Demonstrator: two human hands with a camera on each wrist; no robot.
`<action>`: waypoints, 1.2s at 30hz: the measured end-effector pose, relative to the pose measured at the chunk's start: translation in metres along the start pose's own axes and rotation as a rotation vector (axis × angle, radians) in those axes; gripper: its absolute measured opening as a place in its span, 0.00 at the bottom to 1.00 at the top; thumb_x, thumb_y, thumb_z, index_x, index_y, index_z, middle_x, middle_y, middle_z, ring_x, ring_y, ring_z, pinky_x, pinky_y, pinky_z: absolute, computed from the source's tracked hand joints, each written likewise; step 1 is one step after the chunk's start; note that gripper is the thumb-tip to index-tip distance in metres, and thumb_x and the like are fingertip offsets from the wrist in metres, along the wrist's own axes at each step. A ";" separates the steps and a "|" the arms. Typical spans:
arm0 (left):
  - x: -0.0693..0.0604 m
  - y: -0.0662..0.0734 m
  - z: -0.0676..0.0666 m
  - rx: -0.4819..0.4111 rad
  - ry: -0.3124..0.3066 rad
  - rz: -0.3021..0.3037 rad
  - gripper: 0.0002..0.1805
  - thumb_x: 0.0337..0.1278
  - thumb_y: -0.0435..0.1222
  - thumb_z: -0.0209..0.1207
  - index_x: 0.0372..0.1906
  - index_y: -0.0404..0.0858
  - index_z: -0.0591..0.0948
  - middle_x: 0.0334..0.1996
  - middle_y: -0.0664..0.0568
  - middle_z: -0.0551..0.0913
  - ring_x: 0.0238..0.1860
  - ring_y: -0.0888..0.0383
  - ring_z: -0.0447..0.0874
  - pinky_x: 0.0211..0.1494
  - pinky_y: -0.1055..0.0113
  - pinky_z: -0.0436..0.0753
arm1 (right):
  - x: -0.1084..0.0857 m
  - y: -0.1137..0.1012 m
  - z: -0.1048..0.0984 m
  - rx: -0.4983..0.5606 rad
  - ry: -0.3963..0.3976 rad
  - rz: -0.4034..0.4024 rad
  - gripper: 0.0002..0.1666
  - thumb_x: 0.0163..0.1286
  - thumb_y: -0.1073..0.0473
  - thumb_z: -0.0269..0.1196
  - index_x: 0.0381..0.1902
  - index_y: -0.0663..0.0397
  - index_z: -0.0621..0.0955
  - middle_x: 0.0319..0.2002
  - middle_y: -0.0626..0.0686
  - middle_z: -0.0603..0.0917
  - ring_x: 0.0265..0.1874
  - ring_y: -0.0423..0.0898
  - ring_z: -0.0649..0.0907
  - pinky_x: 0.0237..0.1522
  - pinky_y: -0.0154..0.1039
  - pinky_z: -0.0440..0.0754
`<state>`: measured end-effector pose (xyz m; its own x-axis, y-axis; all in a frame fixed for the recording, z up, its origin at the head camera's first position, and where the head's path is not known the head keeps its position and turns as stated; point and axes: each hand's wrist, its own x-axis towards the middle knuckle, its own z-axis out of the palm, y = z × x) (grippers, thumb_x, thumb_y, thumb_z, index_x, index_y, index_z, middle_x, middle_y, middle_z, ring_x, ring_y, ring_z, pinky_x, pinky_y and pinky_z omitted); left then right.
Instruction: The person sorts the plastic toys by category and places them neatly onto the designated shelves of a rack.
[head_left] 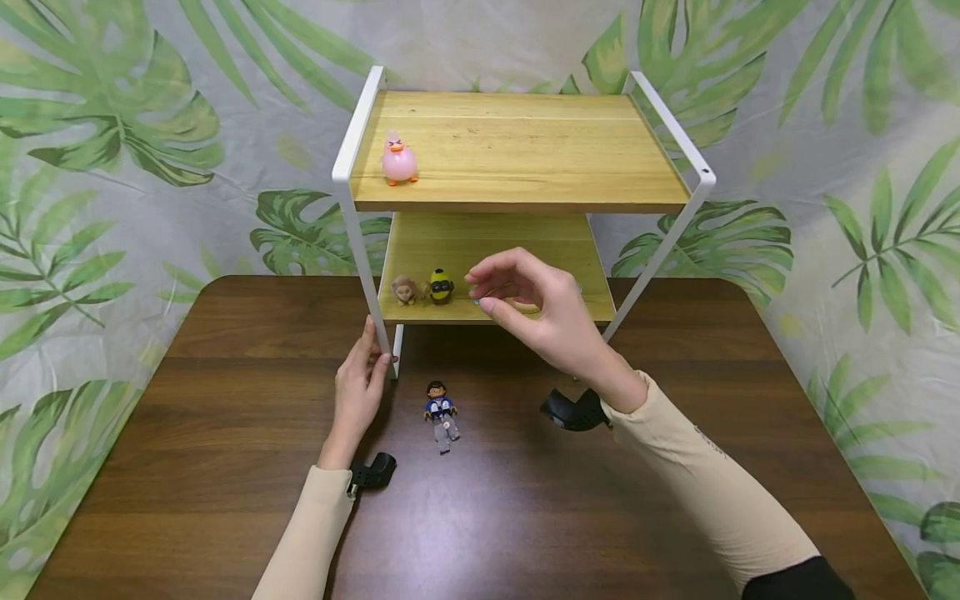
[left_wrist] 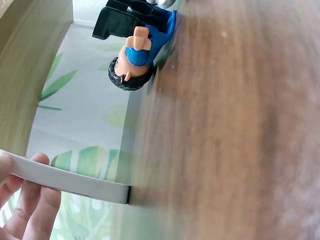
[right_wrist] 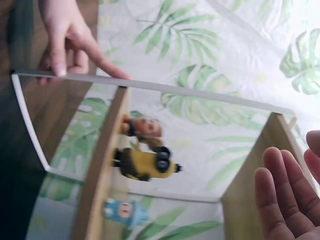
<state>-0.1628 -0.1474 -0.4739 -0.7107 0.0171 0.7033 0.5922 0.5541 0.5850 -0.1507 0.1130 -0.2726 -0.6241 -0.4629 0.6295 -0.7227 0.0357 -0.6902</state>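
Observation:
My left hand (head_left: 357, 390) grips the left front white leg (left_wrist: 75, 183) of a two-tier shelf, thumb on one side and fingers on the other. My right hand (head_left: 553, 315) hovers before the lower shelf board (head_left: 495, 246), its fingers loosely bent and apart; the right wrist view shows nothing between them. On that board stand a brown-haired figurine (head_left: 404, 289), a yellow minion figure (right_wrist: 150, 164) and a small light-blue figure (right_wrist: 126, 213), which my right hand mostly hides in the head view. A toy man (head_left: 440, 414) in blue and grey lies on the table near my left hand.
A pink duck toy (head_left: 399, 160) stands at the left of the upper shelf board (head_left: 517, 150). The shelf stands on a brown wooden table (head_left: 247, 417), with a leaf-patterned cloth (head_left: 825, 250) behind it.

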 end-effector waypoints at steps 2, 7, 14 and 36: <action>0.000 0.000 0.000 0.005 -0.001 -0.010 0.46 0.61 0.23 0.57 0.75 0.61 0.52 0.32 0.40 0.77 0.30 0.48 0.81 0.30 0.57 0.79 | -0.005 0.004 0.002 0.003 -0.008 0.011 0.15 0.61 0.78 0.62 0.46 0.68 0.77 0.44 0.57 0.82 0.40 0.49 0.83 0.43 0.42 0.81; -0.001 -0.001 0.000 0.005 -0.002 -0.022 0.48 0.60 0.23 0.57 0.75 0.62 0.52 0.32 0.40 0.77 0.30 0.47 0.81 0.30 0.57 0.79 | -0.015 0.014 0.007 0.016 -0.020 0.034 0.15 0.61 0.79 0.61 0.46 0.68 0.77 0.42 0.61 0.81 0.40 0.53 0.82 0.44 0.42 0.80; -0.001 0.000 0.000 0.000 -0.001 -0.022 0.47 0.61 0.23 0.56 0.75 0.62 0.52 0.33 0.40 0.77 0.31 0.46 0.81 0.31 0.54 0.79 | -0.027 0.024 0.013 0.032 -0.041 0.077 0.15 0.62 0.77 0.61 0.46 0.67 0.78 0.42 0.61 0.82 0.39 0.49 0.83 0.43 0.42 0.81; -0.001 0.000 0.001 0.001 0.001 -0.024 0.47 0.60 0.22 0.57 0.75 0.61 0.53 0.32 0.40 0.78 0.30 0.47 0.81 0.30 0.55 0.79 | -0.070 0.075 0.044 -0.081 -0.199 0.239 0.18 0.62 0.69 0.66 0.50 0.60 0.78 0.48 0.52 0.80 0.49 0.46 0.78 0.50 0.42 0.78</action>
<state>-0.1627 -0.1470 -0.4753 -0.7245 0.0025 0.6893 0.5744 0.5548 0.6018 -0.1482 0.1091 -0.3839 -0.7145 -0.5965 0.3656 -0.5890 0.2310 -0.7744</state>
